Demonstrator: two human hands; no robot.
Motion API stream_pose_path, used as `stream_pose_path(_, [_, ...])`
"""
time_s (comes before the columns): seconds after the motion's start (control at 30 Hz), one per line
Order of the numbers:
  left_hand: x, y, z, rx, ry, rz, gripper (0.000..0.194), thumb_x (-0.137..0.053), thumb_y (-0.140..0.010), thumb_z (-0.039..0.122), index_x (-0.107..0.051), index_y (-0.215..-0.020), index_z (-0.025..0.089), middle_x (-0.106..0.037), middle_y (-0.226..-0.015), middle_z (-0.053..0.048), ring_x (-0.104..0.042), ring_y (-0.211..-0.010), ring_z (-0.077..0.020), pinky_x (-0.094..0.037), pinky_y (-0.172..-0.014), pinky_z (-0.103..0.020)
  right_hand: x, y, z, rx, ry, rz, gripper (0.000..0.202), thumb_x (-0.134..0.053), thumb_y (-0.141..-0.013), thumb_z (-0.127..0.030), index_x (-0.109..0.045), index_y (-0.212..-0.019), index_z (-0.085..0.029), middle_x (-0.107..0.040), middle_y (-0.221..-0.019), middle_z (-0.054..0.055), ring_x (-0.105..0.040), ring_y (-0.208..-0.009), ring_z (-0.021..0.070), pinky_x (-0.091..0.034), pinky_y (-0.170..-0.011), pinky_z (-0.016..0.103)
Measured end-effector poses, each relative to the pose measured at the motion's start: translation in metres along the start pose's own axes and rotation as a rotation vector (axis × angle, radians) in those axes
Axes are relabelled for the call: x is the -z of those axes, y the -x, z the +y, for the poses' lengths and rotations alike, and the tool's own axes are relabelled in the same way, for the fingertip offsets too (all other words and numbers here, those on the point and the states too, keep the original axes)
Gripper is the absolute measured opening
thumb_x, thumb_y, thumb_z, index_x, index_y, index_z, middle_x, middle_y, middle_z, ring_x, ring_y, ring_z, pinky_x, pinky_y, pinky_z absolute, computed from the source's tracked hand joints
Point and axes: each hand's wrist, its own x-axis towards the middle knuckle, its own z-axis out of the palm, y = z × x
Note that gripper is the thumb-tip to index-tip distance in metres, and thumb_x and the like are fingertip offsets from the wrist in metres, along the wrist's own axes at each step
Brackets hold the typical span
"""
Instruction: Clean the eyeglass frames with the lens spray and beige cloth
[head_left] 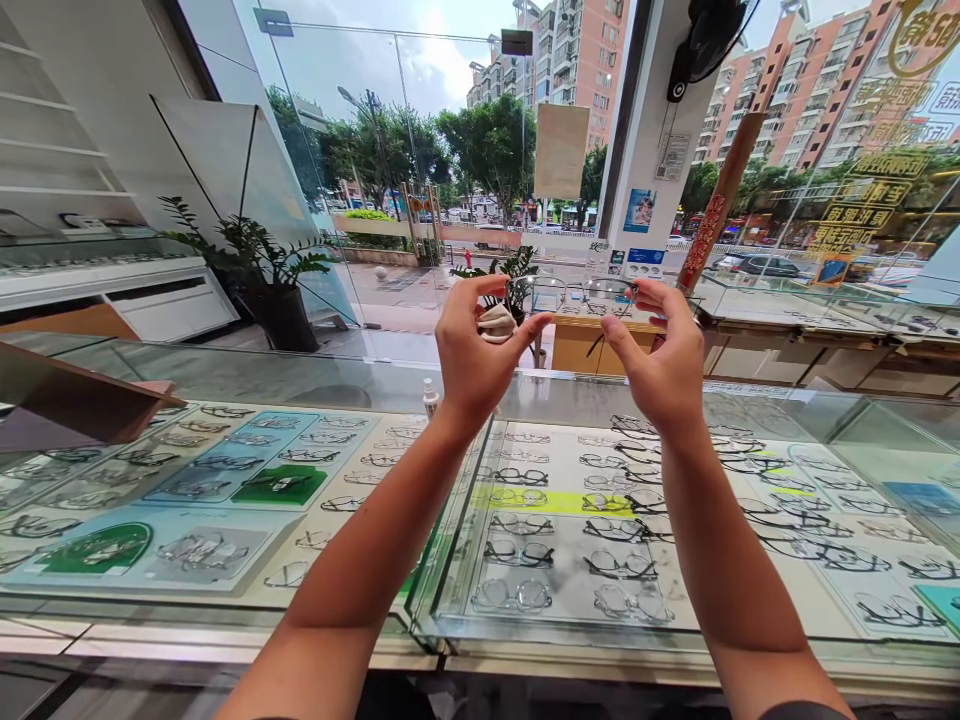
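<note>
Both my arms stretch forward over the glass counter, holding up a pair of eyeglasses (564, 294) with thin rims against the window. My left hand (484, 340) grips the left end of the frame between fingers and thumb. A pale folded cloth (496, 324) is tucked in that same palm. My right hand (660, 355) pinches the right end of the frame, its thumb just below the lens. The eyeglasses are level and well above the countertop. Partly hidden behind my left wrist stands a small white bottle (430, 397).
Beneath my arms, a glass display case (457, 600) holds rows of eyeglasses (517, 553). At left a brown board (82, 400) juts over the counter. Farther off are a potted plant (281, 300), a glass door (405, 150), a black fan (709, 45) and another counter (795, 365).
</note>
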Motion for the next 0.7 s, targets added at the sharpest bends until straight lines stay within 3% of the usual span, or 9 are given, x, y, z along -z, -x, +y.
stream_pose_path(0.23, [-0.0004,-0.0004,-0.0008,0.006,0.000,-0.025,0.056,-0.090,-0.082,0.065,-0.072,-0.121,0.029,-0.079,-0.116,-0.009,-0.075,-0.103,-0.0251,-0.061,-0.085,-0.041,0.0034,-0.0011,-0.0005,0.041,0.010,0.016,0.053,-0.074,-0.094,-0.053,-0.064,-0.141,-0.031,-0.074,-0.139,0.011,-0.069,-0.126,0.0328,-0.057,-0.107,0.059])
stream_pose_path(0.7, [0.0036,-0.0002,0.0063,-0.039,-0.033,0.045,0.052,-0.096,-0.078,0.058,-0.071,-0.116,0.033,-0.073,-0.111,-0.007,-0.072,-0.107,-0.0268,-0.060,-0.082,-0.042,-0.0012,0.0006,0.0047,-0.002,0.017,-0.043,0.051,-0.072,-0.095,-0.049,-0.065,-0.142,-0.030,-0.076,-0.138,0.012,-0.071,-0.126,0.0334,-0.056,-0.108,0.062])
